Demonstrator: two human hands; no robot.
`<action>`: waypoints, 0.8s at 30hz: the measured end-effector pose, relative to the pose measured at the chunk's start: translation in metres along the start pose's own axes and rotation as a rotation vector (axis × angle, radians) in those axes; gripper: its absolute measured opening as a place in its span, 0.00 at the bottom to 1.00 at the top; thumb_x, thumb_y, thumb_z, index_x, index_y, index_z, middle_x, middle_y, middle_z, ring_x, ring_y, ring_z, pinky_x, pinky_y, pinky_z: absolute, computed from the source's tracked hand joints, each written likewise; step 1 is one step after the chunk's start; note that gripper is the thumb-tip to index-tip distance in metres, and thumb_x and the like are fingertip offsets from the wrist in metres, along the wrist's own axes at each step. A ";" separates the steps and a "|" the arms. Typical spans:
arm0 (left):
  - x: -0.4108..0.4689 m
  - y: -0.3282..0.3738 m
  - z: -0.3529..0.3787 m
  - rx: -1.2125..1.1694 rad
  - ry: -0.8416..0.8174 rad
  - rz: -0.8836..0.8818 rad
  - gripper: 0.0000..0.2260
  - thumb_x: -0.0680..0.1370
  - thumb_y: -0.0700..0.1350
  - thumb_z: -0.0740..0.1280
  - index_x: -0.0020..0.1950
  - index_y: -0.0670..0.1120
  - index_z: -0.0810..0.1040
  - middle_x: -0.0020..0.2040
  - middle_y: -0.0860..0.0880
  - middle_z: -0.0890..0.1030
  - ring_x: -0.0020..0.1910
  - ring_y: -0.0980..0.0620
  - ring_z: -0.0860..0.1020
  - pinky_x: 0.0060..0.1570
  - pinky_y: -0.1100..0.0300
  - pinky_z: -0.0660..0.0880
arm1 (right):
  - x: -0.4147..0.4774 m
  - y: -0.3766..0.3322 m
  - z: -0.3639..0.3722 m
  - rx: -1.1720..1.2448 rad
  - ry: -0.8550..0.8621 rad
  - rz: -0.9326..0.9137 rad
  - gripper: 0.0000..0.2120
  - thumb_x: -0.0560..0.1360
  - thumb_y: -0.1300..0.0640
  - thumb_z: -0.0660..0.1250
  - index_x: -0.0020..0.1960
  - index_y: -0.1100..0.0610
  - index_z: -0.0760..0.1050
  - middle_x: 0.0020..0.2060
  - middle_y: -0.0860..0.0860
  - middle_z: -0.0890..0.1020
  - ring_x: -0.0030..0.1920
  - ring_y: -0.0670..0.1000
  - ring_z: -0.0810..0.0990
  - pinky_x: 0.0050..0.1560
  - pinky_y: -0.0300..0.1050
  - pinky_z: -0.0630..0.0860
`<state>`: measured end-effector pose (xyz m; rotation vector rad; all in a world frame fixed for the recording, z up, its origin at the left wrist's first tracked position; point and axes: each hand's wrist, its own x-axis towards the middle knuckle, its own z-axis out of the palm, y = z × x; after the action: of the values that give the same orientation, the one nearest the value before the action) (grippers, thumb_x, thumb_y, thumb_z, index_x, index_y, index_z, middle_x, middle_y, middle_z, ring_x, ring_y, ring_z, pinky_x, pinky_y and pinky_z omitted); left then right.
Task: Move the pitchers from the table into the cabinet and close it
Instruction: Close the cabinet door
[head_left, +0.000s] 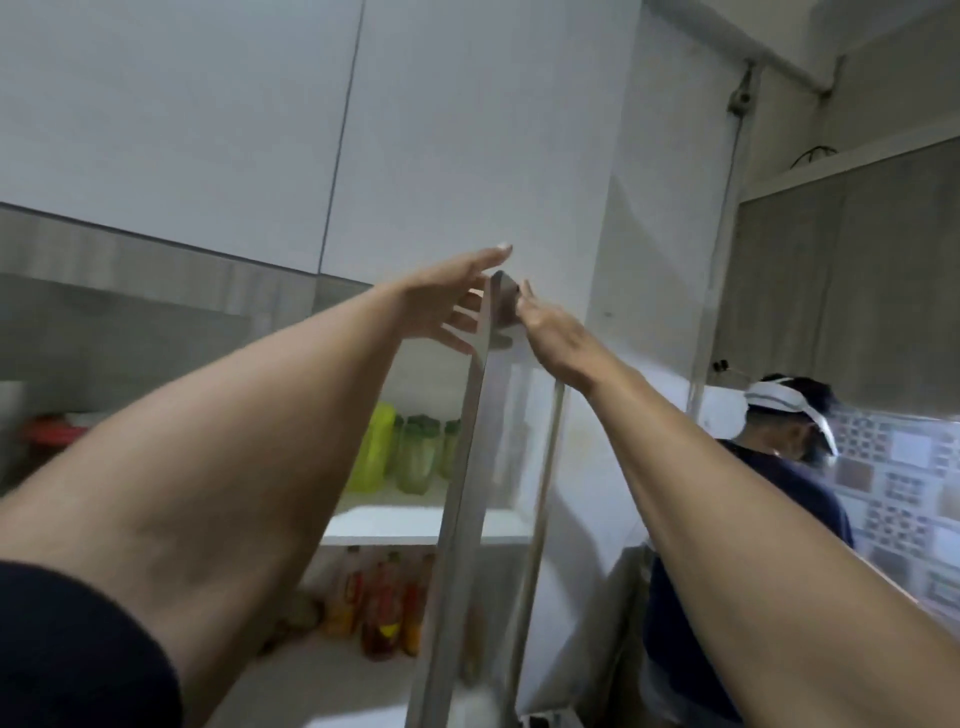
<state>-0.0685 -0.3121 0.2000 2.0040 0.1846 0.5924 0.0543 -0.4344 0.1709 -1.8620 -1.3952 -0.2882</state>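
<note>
The cabinet's glass door (467, 467) stands open and I see it edge-on in the middle of the view. Both my arms reach up to its top corner. My left hand (457, 299) is on the left side of the door's top, fingers spread and holding nothing. My right hand (543, 319) touches the top from the right, at a dark fitting (506, 306); its fingertips are hidden. Inside the cabinet, a yellow-green pitcher (373, 447) and green-lidded clear pitchers (418, 457) stand on the white upper shelf (384, 522). No table is in view.
Several orange and red bottles (382, 603) stand on the lower shelf. White upper cupboards (208, 130) run above. Another person (779, 467) wearing a headset stands close at the right, by a tiled wall (909, 493).
</note>
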 end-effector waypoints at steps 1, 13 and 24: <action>-0.005 -0.005 -0.010 -0.012 0.023 -0.007 0.25 0.76 0.65 0.62 0.57 0.47 0.82 0.55 0.46 0.85 0.53 0.45 0.84 0.56 0.48 0.78 | 0.007 -0.004 0.012 -0.021 -0.023 -0.001 0.27 0.85 0.48 0.46 0.82 0.52 0.47 0.81 0.52 0.55 0.81 0.54 0.53 0.78 0.49 0.49; 0.040 -0.102 -0.098 0.859 0.756 0.071 0.30 0.79 0.37 0.58 0.80 0.44 0.51 0.78 0.38 0.59 0.76 0.40 0.61 0.72 0.49 0.60 | 0.133 -0.005 0.137 -0.238 -0.139 -0.112 0.32 0.84 0.44 0.50 0.81 0.46 0.37 0.81 0.56 0.41 0.81 0.59 0.44 0.77 0.67 0.48; 0.133 -0.213 -0.143 1.483 0.874 -0.009 0.30 0.84 0.53 0.46 0.78 0.40 0.35 0.78 0.39 0.33 0.74 0.43 0.29 0.73 0.45 0.31 | 0.233 0.092 0.191 -0.304 0.006 -0.223 0.32 0.83 0.42 0.50 0.80 0.39 0.34 0.79 0.53 0.32 0.79 0.58 0.33 0.76 0.67 0.37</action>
<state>0.0037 -0.0454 0.1144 2.8900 1.5185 1.5996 0.1738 -0.1444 0.1390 -1.9412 -1.6304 -0.6484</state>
